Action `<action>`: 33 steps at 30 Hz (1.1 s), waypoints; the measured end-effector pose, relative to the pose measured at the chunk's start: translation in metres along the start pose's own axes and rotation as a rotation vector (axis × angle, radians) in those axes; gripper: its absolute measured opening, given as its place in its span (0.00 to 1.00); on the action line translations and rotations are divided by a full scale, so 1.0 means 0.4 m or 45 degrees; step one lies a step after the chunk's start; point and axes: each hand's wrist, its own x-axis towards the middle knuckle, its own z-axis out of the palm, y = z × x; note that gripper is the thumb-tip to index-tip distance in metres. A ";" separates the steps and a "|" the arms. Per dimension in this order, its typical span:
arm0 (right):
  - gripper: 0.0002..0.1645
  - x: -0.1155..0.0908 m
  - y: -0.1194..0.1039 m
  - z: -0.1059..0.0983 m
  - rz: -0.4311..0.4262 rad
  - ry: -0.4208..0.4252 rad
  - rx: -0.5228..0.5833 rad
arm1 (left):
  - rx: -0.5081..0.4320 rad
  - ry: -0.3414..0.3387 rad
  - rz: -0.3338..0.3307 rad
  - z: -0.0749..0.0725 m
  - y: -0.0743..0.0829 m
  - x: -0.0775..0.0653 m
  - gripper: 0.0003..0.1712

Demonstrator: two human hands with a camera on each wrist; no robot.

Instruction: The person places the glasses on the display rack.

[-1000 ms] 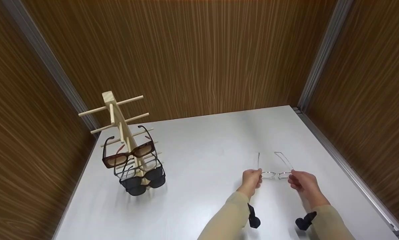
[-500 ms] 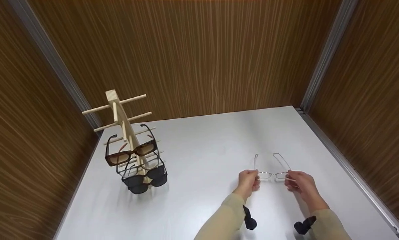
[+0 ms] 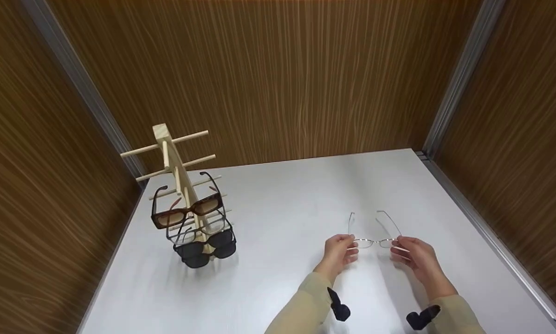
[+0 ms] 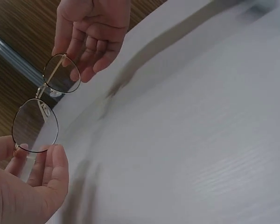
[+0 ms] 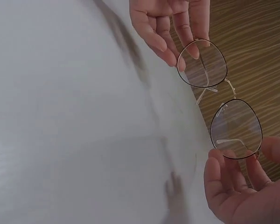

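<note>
Between the two hands a pair of thin metal-framed glasses (image 3: 376,241) with clear round lenses is held off the white surface, temples unfolded and pointing away. My left hand (image 3: 337,253) pinches the left end of the frame near the hinge. On the opposite end, my right hand (image 3: 417,257) pinches the frame the same way. In the left wrist view the lens rim (image 4: 35,125) meets the left fingertips. The right wrist view shows the dark-rimmed lens (image 5: 236,129) beside the right fingers, with both nose pads visible.
At the left stands a wooden peg rack (image 3: 180,162), its upper pegs bare. Brown sunglasses (image 3: 187,211) hang on it above clear glasses (image 3: 196,232) and black sunglasses (image 3: 206,248). Wood-grain panels (image 3: 282,79) enclose the white table (image 3: 278,208) at the back and sides.
Both hands have moved slightly left together with the glasses, and the shadow below stands out more. The rack shifts slightly right in view as the head camera turns.
</note>
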 end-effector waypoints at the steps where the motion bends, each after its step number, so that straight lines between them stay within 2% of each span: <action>1: 0.22 -0.001 -0.002 0.003 0.000 -0.009 0.023 | -0.015 -0.010 0.002 -0.006 0.002 -0.001 0.06; 5: 0.18 -0.006 -0.007 0.017 -0.002 -0.025 0.063 | -0.056 -0.027 -0.004 -0.028 0.009 -0.002 0.07; 18: 0.17 -0.037 -0.033 0.070 -0.054 -0.128 0.112 | -0.151 -0.073 0.027 -0.088 0.049 -0.013 0.09; 24: 0.12 -0.040 -0.036 0.087 -0.055 -0.183 0.153 | -0.098 -0.082 0.075 -0.113 0.069 -0.023 0.10; 33: 0.14 -0.044 -0.034 0.108 -0.079 -0.292 0.167 | -0.012 -0.117 0.106 -0.156 0.096 -0.050 0.13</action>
